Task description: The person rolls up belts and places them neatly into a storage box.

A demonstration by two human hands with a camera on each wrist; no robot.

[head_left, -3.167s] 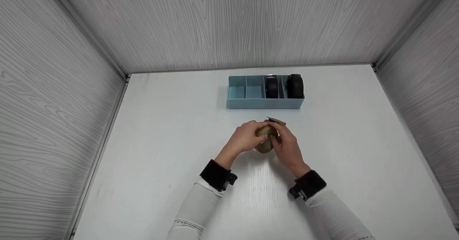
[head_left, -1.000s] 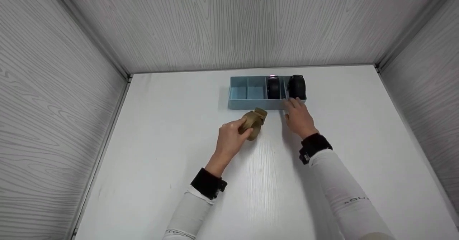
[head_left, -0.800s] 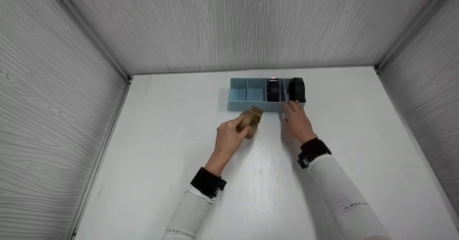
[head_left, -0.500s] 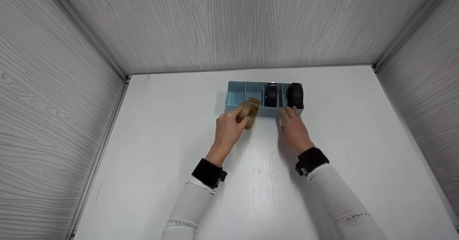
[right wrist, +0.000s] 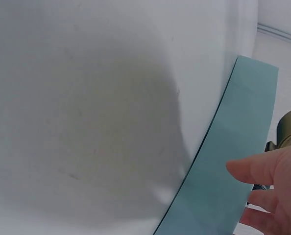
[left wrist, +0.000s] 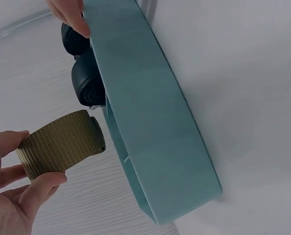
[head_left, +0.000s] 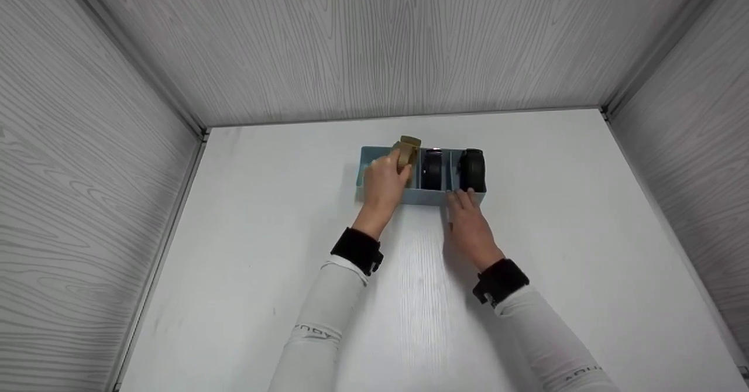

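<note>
My left hand point(head_left: 383, 184) pinches a rolled tan webbing belt point(left wrist: 62, 142) between thumb and fingers. In the head view the roll overlaps the second compartment from the left of a light-blue divided box point(head_left: 430, 197); in the left wrist view it stands beside the box's open top. My right hand point(head_left: 471, 225) holds the box's front wall near its right end, fingers at the rim and thumb point(right wrist: 251, 166) along the outside. A black rolled belt point(head_left: 432, 171) sits in the third compartment, and a larger black one point(head_left: 473, 169) fills the rightmost.
The box stands on a white table point(head_left: 251, 234), toward its far side. Grey wood-grain panels point(head_left: 351, 47) enclose the table at the back and both sides. Each wrist wears a black strap with a camera.
My right hand left the tan belt and took the box's front edge; the box has slid toward me and slightly left. My left hand carried the rolled tan belt forward over the box.
</note>
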